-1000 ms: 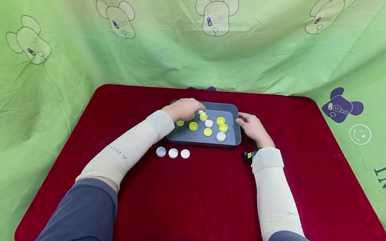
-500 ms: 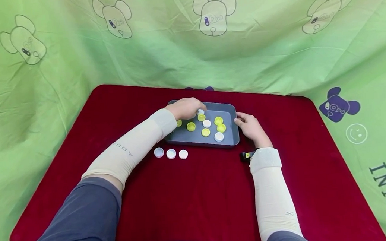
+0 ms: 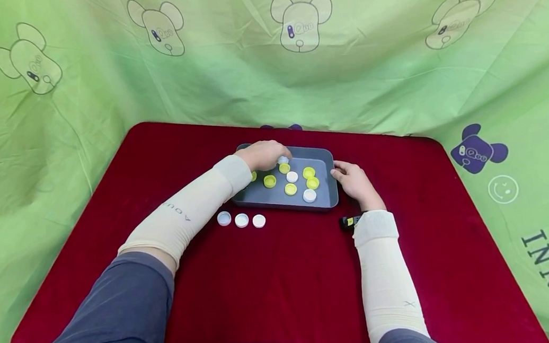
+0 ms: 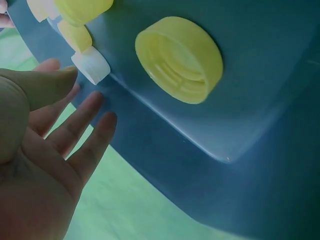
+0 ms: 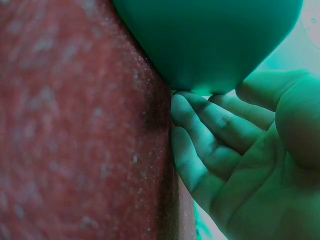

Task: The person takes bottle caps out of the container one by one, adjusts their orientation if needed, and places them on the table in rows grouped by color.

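Observation:
A shallow dark grey tray (image 3: 318,155) with yellow and white bottle caps lies in the head view. My left hand (image 3: 265,155) reaches over its far left part, fingertips beside a white cap (image 3: 283,160). In the left wrist view this hand (image 4: 45,135) has loose, spread fingers, thumb tip close to a white cap (image 4: 91,66); a yellow cap (image 4: 175,60) lies hollow side showing. My right hand (image 3: 355,183) is at the tray's right end. In the right wrist view its relaxed fingers (image 5: 215,117) and thumb touch the tray's outer wall (image 5: 210,45).
Two white caps with hollow sides up (image 3: 224,218) (image 3: 242,220) and a white cap (image 3: 259,221) stand in a row before the tray. A black device (image 3: 349,222) sits at the right wrist. Green printed cloth (image 3: 230,89) surrounds the red table (image 3: 273,288).
The head view has shifted slightly, moving the scene a little left. Both hands keep nearly the same places at the tray, and the white cap shows by the left fingertips.

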{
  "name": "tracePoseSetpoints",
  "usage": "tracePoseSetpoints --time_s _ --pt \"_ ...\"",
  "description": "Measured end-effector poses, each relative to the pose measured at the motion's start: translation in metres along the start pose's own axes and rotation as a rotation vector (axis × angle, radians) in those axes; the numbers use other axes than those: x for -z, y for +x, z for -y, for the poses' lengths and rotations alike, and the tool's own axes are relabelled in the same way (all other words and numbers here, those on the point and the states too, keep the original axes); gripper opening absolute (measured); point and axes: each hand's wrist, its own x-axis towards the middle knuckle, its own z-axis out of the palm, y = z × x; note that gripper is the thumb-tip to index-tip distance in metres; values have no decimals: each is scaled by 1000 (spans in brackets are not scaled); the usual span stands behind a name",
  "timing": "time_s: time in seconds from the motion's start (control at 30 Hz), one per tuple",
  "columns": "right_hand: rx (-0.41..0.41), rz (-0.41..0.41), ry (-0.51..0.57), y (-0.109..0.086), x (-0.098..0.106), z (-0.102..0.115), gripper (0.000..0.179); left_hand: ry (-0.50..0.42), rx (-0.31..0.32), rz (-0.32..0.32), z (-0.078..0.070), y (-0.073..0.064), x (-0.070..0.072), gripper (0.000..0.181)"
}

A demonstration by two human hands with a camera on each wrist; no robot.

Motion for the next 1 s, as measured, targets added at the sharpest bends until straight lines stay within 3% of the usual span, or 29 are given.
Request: tracePoseSetpoints --time_s 0.47,0.77,1.0 --pt "-8 2 11 -2 1 1 48 13 28 53 -8 3 3 51" --pt "-15 9 10 0 1 -1 48 -5 30 45 -5 5 2 51" --pt "-18 9 -1 1 1 -2 49 41 24 38 -2 3 1 44"
